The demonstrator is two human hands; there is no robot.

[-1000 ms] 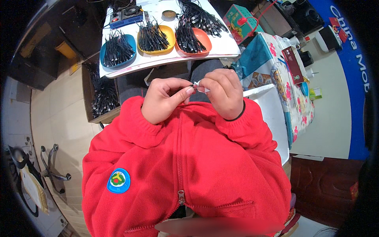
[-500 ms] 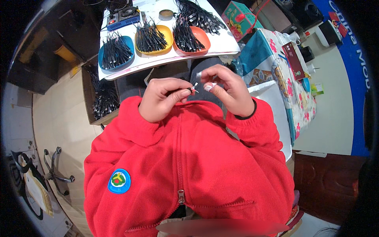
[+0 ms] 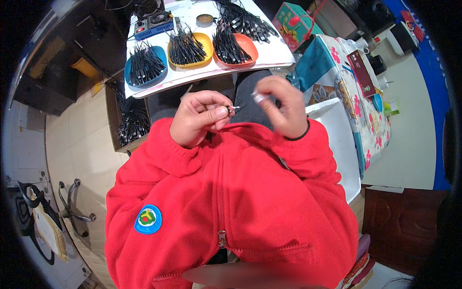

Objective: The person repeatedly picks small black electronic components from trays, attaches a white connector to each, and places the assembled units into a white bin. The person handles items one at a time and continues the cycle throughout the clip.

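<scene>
Above my lap, my left hand (image 3: 199, 115) pinches the end of a short black cable (image 3: 230, 110) between thumb and forefinger. Thin pale wire ends (image 3: 236, 107) stick out toward the right, while the rest of the cable is hidden by the hand. A short gap to the right of them is my right hand (image 3: 284, 106), smeared by motion. White wrapping (image 3: 260, 97) shows at its thumb tip. Its fingers are bent, and whether anything lies between them cannot be made out.
Blue (image 3: 161, 71), yellow (image 3: 208, 52) and orange trays (image 3: 249, 52) of black cables line the white table (image 3: 192, 73). Behind them are a loose cable pile (image 3: 245, 21), a round tin (image 3: 204, 20) and a blue-based device (image 3: 153, 30). A cable-filled box (image 3: 117, 132) sits left, a white foam bin (image 3: 350, 159) right.
My right hand has turned, its thumb and forefinger coming closer together. My left hand keeps its pinch on the cable, whose wire ends now look closer together.
</scene>
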